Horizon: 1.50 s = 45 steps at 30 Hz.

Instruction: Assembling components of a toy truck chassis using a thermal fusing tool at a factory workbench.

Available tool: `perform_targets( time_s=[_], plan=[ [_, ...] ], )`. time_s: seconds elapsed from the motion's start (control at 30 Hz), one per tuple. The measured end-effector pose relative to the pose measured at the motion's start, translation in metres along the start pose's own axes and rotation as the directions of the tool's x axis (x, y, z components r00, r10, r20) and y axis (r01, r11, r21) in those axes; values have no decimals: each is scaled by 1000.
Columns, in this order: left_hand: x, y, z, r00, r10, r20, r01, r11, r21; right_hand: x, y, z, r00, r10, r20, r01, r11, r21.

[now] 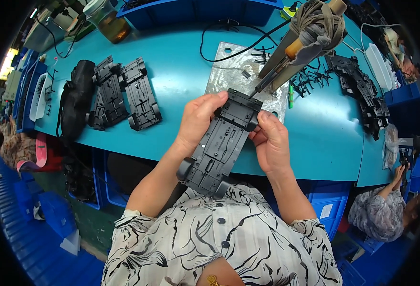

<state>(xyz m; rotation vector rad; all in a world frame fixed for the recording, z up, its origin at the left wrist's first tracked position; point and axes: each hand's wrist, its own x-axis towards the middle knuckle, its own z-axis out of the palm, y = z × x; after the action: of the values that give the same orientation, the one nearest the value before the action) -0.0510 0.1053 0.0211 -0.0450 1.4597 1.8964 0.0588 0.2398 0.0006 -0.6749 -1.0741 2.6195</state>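
Note:
Between my two hands is a black plastic toy car chassis [223,138], its flat underside up and wheels at its near end. My left hand [198,119] grips its far left corner, thumb on top. On the far right edge, my right hand [271,140] pinches it with thumb and fingers. The dark tip of a soldering iron [265,82] with a wrapped handle, fixed on a stand, points down right at the chassis's far end; whether they touch I cannot tell. Beneath lies a shiny metal plate [218,71] on the teal table.
More black chassis [141,95] lie at the left beside a black bag [78,97]. Small black axle-like parts [310,81] are scattered right of the plate, near a green pen [290,97]. Further chassis [360,93] pile up at the right. A blue bin [195,14] stands at the back; a co-worker [381,209] sits at the right.

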Motion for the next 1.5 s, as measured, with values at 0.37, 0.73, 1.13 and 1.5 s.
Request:
perform_targets(
  time_s=[0.37,0.73,1.13,1.5],
  plan=[
    [3,5,-5,997,50,-58,-49,999,8,5,3,5,993,-81,88,89,992,-92],
    [0,13,1,997,23,-78,-26,999,-43,6,1,11,994,-86,73,91,994,-60],
    [4,9,-4,998,9,-64,-12,998,-57,6,2,16,996,-86,36,86,996,-6],
    [3,16,0,998,15,-60,-19,997,-80,8,2,12,994,-81,76,85,995,-50]
  ],
)
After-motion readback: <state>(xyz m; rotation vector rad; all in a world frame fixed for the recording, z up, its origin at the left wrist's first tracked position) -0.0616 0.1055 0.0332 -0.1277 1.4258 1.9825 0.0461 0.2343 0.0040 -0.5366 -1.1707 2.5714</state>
